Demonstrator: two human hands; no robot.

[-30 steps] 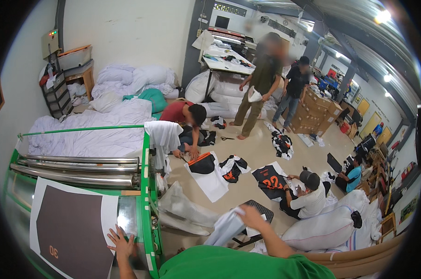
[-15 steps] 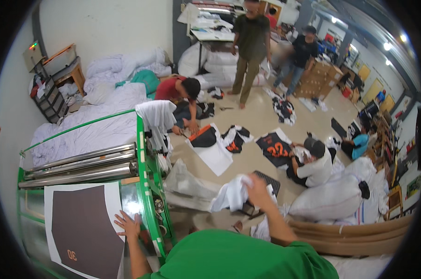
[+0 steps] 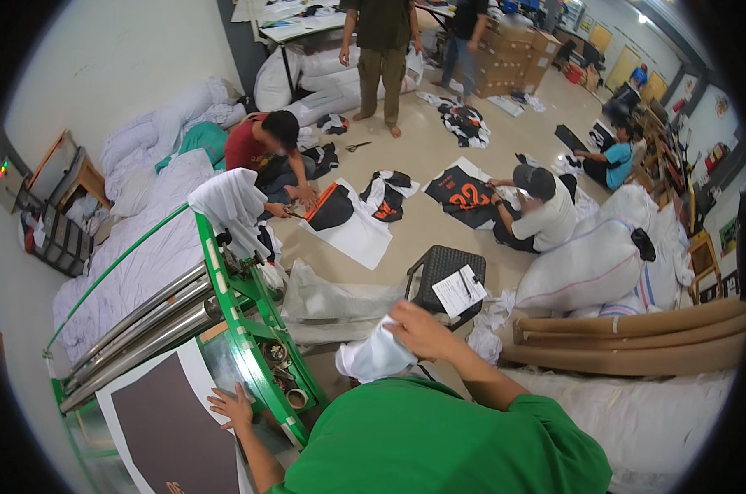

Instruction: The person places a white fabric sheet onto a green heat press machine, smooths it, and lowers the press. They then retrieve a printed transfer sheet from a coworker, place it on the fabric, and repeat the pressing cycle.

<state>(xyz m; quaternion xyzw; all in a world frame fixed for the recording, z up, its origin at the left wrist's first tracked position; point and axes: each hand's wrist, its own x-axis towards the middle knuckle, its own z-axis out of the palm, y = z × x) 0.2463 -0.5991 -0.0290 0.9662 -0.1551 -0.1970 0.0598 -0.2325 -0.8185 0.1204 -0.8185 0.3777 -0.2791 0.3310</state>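
Note:
My left hand (image 3: 232, 406) rests with its fingers spread at the right edge of a large white sheet with a dark brown printed panel (image 3: 171, 420). The sheet lies on the bed of a green-framed machine with shiny metal rollers (image 3: 146, 333). My right hand (image 3: 420, 329) is closed on a bunched white cloth (image 3: 373, 354), which hangs in front of my green shirt. Another white cloth (image 3: 229, 210) is draped over the top corner of the machine frame (image 3: 221, 272).
Ahead stands a black woven stool (image 3: 444, 276) with a paper and pen on it. Brown cardboard tubes (image 3: 628, 342) and stuffed white sacks (image 3: 587, 255) lie at the right. People sit on the floor among printed fabric pieces (image 3: 352, 222); one holds scissors. White fabric (image 3: 134, 239) is heaped left.
The view has tilted down and turned. My right hand has drawn the white cloth nearer my body, uncovering the stool and its paper. My left hand stays at the sheet's edge.

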